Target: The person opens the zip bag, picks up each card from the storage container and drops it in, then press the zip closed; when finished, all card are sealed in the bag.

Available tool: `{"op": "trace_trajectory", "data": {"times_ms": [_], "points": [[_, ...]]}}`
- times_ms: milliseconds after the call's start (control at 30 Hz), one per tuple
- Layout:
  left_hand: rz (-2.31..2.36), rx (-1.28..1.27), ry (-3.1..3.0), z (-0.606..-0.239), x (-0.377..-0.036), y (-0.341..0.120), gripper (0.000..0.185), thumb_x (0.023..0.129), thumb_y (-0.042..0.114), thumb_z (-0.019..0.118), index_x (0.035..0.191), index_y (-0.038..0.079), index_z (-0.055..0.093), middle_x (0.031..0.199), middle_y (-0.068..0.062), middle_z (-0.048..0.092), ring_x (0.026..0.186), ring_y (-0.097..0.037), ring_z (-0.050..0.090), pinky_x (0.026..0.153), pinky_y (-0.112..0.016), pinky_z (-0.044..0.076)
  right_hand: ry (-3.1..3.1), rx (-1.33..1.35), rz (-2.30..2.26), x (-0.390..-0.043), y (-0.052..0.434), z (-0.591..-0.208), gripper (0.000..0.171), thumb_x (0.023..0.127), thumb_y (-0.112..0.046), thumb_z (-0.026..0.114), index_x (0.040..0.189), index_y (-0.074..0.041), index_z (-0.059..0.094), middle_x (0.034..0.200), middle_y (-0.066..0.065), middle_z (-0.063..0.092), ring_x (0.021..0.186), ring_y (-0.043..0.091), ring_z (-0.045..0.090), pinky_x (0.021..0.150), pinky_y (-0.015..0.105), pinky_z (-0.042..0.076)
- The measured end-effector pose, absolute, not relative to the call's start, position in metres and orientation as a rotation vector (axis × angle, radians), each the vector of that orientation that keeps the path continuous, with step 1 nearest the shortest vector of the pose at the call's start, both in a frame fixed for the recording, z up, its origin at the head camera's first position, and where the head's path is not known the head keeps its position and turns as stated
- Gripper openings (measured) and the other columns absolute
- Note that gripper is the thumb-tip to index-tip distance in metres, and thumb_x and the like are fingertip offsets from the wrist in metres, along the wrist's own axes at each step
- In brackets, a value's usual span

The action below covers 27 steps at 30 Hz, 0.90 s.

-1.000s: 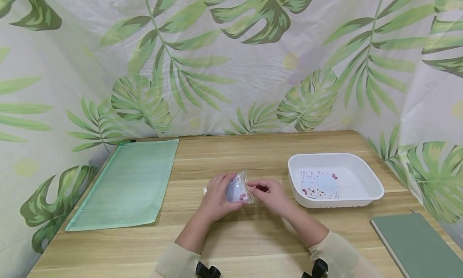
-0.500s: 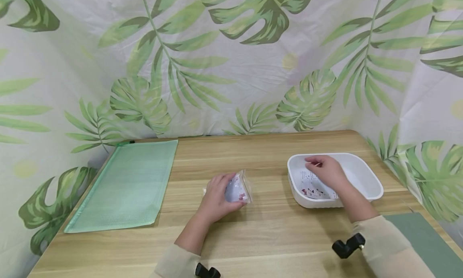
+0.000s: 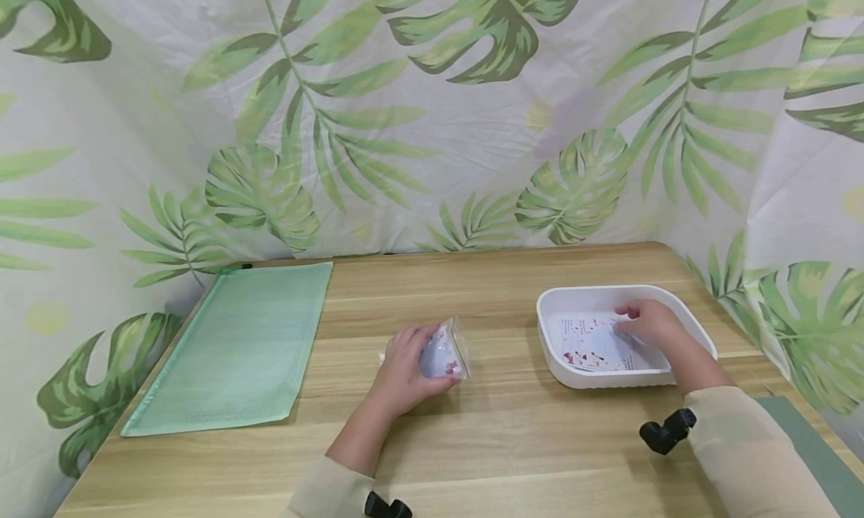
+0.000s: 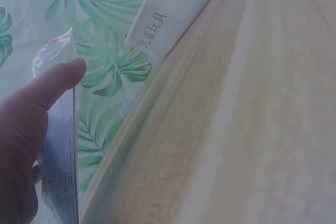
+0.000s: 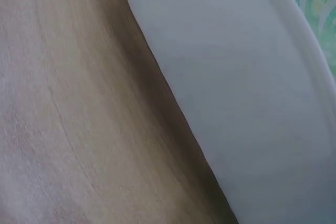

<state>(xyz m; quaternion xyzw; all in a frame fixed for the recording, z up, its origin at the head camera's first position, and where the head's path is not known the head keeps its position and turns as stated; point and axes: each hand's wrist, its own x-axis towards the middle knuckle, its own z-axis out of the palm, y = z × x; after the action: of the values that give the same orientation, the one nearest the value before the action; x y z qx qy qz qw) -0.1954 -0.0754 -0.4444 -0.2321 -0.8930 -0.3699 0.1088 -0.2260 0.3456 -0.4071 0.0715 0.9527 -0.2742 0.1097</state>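
My left hand [image 3: 403, 372] grips a small clear zip bag [image 3: 445, 351] over the middle of the table, thumb on the near edge and fingers over the far one. A bluish printed paper with red figures shows inside the bag. In the left wrist view, the bag [image 4: 62, 145] stands on edge in the grasp. My right hand [image 3: 653, 325] reaches into the white plastic basin [image 3: 550, 353], its thumb and forefinger apart at the right end of a printed sheet [image 3: 594, 342]. The right wrist view shows only the basin's outer wall [image 5: 226, 87] and the table.
A green mesh zip pouch [image 3: 236, 345] lies flat at the table's left. At the right front edge is a green book [image 3: 803, 443], partly behind my right sleeve. A leaf-print cloth [image 3: 472, 128] hangs behind the table [image 3: 432, 293].
My right hand has gone from the bag's opening rightward into the basin, then further right and slightly down within it. The left hand keeps holding the bag in place.
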Motion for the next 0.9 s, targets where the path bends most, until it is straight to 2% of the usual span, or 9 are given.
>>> {"op": "trace_trajectory", "data": {"times_ms": [233,467,667,767,900], "points": [[-1.081,-0.685,-2.625,-0.4449,-0.1955,-0.0754,0.084,0.063,0.035,0.088,0.135,0.007,0.054,0.129,-0.014,0.058,0.122,-0.034,0.05,0.104,-0.05,0.038,2.771,0.246,-0.763,-0.2248,0.3521,-0.4136,0.055,0.088,-0.026,0.071,0.128,0.009,0.055,0.123,0.034,0.052,0.109,0.045,0.051,0.092,0.055,0.043],[-1.09,-0.685,-2.629,-0.4446,-0.1956,-0.0756,0.085,0.063,0.034,0.088,0.136,0.007,0.054,0.13,-0.014,0.057,0.122,-0.034,0.05,0.105,-0.05,0.038,2.802,0.206,-0.716,-0.2245,0.3533,-0.4146,0.042,0.086,-0.023,0.072,0.111,0.009,0.061,0.107,0.027,0.059,0.097,0.038,0.054,0.086,0.049,0.044],[-1.093,-0.681,-2.629,-0.4441,-0.1952,-0.0758,0.084,0.063,0.034,0.088,0.135,0.007,0.054,0.129,-0.014,0.058,0.122,-0.034,0.05,0.105,-0.05,0.039,2.798,0.225,-0.713,-0.2243,0.3521,-0.4142,0.034,0.086,-0.023,0.073,0.099,0.005,0.058,0.094,0.018,0.058,0.089,0.031,0.052,0.078,0.04,0.041],[-1.099,-0.677,-2.63,-0.4439,-0.195,-0.0759,0.084,0.063,0.034,0.088,0.135,0.007,0.054,0.129,-0.014,0.058,0.121,-0.034,0.05,0.104,-0.05,0.039,2.789,0.235,-0.732,-0.2243,0.3526,-0.4141,0.034,0.086,-0.022,0.073,0.097,0.004,0.055,0.091,0.017,0.056,0.087,0.03,0.051,0.075,0.037,0.04],[-1.096,-0.676,-2.637,-0.4441,-0.1953,-0.0759,0.084,0.064,0.035,0.088,0.135,0.008,0.054,0.129,-0.014,0.058,0.121,-0.033,0.05,0.104,-0.05,0.039,2.801,0.245,-0.787,-0.2237,0.3533,-0.4125,0.034,0.087,-0.019,0.071,0.102,0.007,0.056,0.094,0.019,0.056,0.088,0.03,0.052,0.075,0.036,0.041]]}}
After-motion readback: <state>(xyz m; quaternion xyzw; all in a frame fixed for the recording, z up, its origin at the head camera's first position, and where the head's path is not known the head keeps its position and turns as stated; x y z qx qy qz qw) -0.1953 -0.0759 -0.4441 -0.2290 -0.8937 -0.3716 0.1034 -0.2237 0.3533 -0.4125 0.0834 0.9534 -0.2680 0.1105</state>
